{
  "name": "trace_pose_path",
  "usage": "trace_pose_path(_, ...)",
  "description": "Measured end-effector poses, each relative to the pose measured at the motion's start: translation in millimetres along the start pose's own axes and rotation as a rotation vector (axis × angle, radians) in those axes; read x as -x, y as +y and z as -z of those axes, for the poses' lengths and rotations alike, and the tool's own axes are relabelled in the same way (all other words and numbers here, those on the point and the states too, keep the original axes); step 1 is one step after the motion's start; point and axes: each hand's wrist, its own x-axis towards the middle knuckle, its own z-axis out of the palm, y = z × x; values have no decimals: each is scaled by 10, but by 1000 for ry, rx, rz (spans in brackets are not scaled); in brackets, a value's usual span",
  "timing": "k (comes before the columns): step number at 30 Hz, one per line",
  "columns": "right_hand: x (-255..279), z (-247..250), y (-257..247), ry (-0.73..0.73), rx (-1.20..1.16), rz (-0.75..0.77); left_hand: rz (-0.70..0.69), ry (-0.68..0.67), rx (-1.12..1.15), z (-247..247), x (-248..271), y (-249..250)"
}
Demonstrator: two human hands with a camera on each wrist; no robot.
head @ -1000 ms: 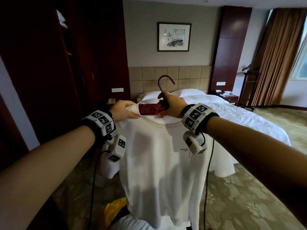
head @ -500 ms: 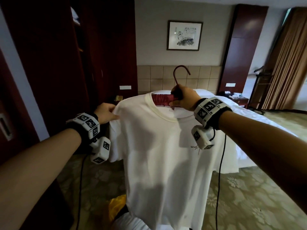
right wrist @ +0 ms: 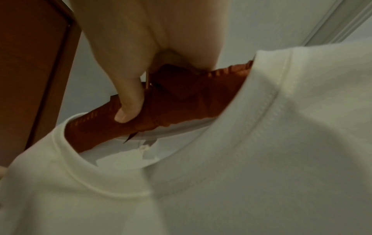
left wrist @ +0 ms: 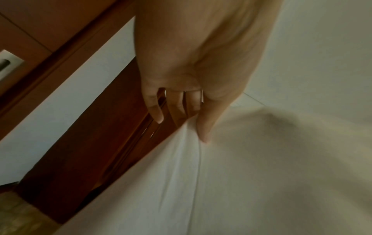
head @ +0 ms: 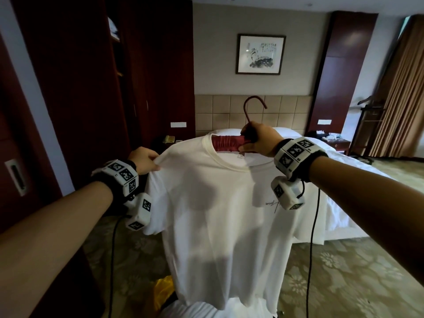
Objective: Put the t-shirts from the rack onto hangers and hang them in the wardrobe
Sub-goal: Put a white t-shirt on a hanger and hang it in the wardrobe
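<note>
Inside the white t-shirt (head: 220, 226) the hanger (head: 229, 144) is mostly hidden; right fingers (right wrist: 128, 101) grip it, left fingers (left wrist: 203, 127) pinch the shoulder.

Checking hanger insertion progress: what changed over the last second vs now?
The left hand slid outward from the collar, drawing the t-shirt over the hanger arm, and now pinches the shoulder. The shirt, bunched at the neck a second ago, now hangs spread on that side. The right hand still grips the hanger below its hook.
</note>
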Motion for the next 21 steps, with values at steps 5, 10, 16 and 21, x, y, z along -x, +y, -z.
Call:
trace_pose_path(5, -3, 6, -36, -4, -9, 12, -98, -218, 67, 91, 31, 332)
trace_pose_path(10, -57, 4, -166, -19, 49, 24, -301, -95, -60, 83, 17, 761)
trace_pose_path(16, -88, 52, -325, -17, 91, 89, -475, -49, -261, -102, 27, 1104)
trace_pose_path(21, -111, 65, -354, -18, 65, 124, -513, 67, -329, -155, 70, 1322)
